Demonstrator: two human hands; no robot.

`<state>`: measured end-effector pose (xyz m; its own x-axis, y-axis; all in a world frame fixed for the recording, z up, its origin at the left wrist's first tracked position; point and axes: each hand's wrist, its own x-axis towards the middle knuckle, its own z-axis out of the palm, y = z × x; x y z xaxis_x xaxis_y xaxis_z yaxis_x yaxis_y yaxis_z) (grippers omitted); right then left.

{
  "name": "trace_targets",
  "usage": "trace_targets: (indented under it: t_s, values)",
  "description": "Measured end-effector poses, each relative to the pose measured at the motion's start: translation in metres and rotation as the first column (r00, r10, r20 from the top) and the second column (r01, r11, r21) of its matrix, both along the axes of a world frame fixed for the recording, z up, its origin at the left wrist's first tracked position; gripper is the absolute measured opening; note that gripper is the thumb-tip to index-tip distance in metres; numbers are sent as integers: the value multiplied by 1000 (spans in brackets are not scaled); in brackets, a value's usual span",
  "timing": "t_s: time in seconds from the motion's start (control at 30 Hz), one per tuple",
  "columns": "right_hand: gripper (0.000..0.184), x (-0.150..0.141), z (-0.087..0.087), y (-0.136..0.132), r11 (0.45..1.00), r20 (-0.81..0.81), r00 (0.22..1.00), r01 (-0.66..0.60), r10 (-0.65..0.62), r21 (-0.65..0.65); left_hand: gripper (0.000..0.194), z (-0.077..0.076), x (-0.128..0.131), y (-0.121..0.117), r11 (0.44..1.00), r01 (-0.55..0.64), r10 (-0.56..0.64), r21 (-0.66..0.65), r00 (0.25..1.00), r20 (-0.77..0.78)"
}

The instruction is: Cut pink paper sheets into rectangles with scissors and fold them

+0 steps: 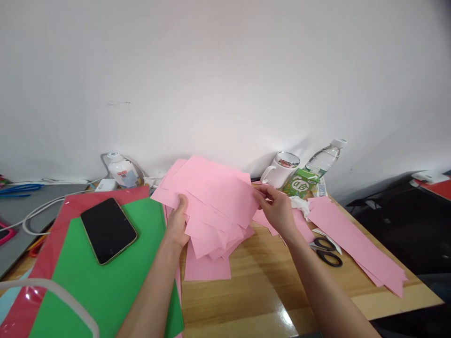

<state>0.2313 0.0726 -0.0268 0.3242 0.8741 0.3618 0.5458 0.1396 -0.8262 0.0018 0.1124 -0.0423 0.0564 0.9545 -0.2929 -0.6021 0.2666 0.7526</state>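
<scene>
A fanned stack of pink paper sheets (211,197) is lifted off the wooden table (260,281), tilted toward me. My left hand (178,220) grips the stack's left edge, thumb on top. My right hand (276,206) pinches the stack's right edge with closed fingers. More pink sheets (206,267) lie flat under the stack. Long pink paper strips (352,239) lie on the table to the right of my right arm.
A black phone (107,229) lies on green paper (105,281) over red paper (56,239) at left. Black scissors (327,251) lie right of my right arm. A white mug (280,171), water bottle (324,159), green packet (301,184) and small white bottle (121,171) stand by the wall.
</scene>
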Motion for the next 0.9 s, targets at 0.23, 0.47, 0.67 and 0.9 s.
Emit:
trace_targets:
  t_s: [0.23, 0.47, 0.67, 0.9]
  values:
    - [17, -13, 12, 15, 986, -7, 989, -146, 146, -84, 56, 3, -1, -2, 982, 135, -134, -135, 991, 13]
    - [22, -25, 18, 16, 941, -174, 952, -282, 250, -190, 62, -2, -1, 1, 984, 145, -140, -99, 988, 61]
    - [30, -17, 29, 11, 994, -356, 934, -69, 37, -79, 60, -2, 0, -3, 983, 163, -168, 84, 984, 56]
    - [29, -7, 29, 2, 996, -335, 941, -70, 44, -63, 57, 3, 1, -5, 984, 176, -177, 40, 984, 19]
